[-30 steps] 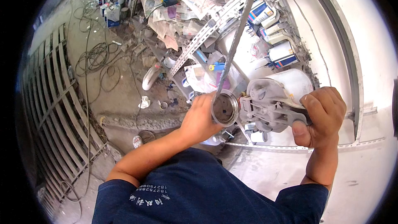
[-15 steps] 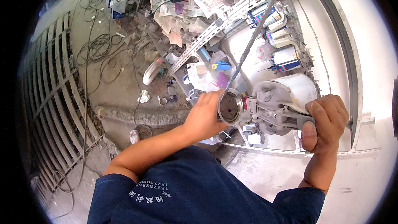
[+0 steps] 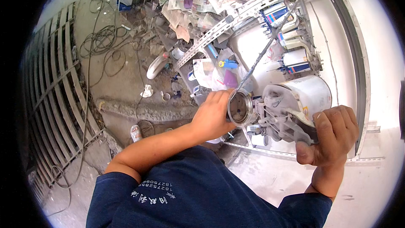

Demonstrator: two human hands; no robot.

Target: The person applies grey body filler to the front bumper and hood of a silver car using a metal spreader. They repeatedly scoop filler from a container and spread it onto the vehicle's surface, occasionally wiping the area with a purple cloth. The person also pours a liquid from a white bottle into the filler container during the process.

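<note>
Right hand (image 3: 333,137): sits nearer the body than half a second earlier, its grip pinching a grey handle (image 3: 307,128), fingers over, thumb on the near side; the handle dips with it.
Grey lid (image 3: 274,118): left of the right grip, seemingly fixed on the white can's end; the handle probably gives leverage over the can's weight.
White can (image 3: 314,93): just beyond the right grip, apparently tipped; its long axis runs away and rightward, lid end facing left and toward the person.
Left hand (image 3: 213,116): curled around a round cup; the thumb is hidden.
Cup (image 3: 242,109): at the left grip's right side, mouth upward, likely held there to keep its rim beside the lid.
Stick (image 3: 263,50): slants away, rightward, from the cup's far rim; its lower end is unclear.
</note>
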